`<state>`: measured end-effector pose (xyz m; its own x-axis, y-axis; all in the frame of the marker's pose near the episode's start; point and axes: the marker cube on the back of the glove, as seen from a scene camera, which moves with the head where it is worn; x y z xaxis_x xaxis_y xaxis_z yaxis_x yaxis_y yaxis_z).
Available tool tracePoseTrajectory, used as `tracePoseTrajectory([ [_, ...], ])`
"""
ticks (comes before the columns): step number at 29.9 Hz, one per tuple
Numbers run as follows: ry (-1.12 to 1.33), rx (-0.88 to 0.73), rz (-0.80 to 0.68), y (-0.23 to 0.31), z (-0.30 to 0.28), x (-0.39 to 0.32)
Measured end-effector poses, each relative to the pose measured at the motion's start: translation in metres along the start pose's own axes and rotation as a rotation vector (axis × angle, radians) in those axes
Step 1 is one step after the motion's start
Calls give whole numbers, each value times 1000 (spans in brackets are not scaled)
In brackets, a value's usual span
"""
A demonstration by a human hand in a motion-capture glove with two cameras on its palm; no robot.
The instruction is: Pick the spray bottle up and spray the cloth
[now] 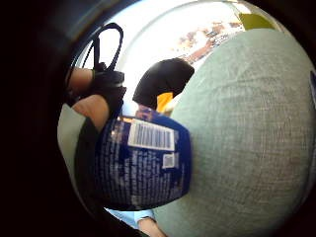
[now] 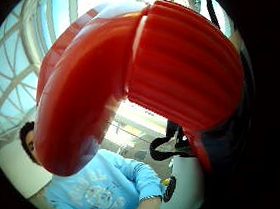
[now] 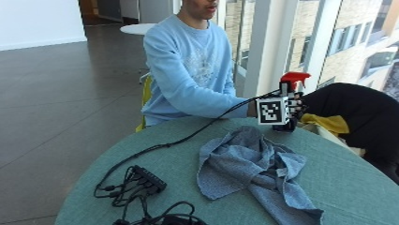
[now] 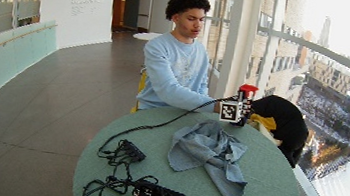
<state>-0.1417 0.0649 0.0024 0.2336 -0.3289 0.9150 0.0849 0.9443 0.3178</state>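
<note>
One gloved right hand (image 3: 291, 108) holds the spray bottle (image 3: 291, 86) upright above the far edge of the round green desk (image 3: 349, 183), fingers curled around its dark blue body (image 1: 143, 163) with the red trigger head (image 2: 133, 68) rising above them. Below and just in front of the fingers, a crumpled grey-blue cloth (image 3: 252, 164) lies on the desk. Beyond the fingers, black and yellow fabric (image 3: 352, 117) is draped beside the desk.

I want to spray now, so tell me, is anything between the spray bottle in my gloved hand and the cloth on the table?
Nothing visible. The right hand holds the spray bottle above the table's far edge, and the cloth lies crumpled just in front of it, with only bare tabletop between them.
</note>
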Motion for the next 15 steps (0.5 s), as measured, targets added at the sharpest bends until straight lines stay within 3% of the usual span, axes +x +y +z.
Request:
tracePoseTrajectory([
  [6,2,-14,4,0,-2,0],
  [11,50,-153,9,22,-5,-1],
  [15,110,-90,-9,23,-22,-13],
])
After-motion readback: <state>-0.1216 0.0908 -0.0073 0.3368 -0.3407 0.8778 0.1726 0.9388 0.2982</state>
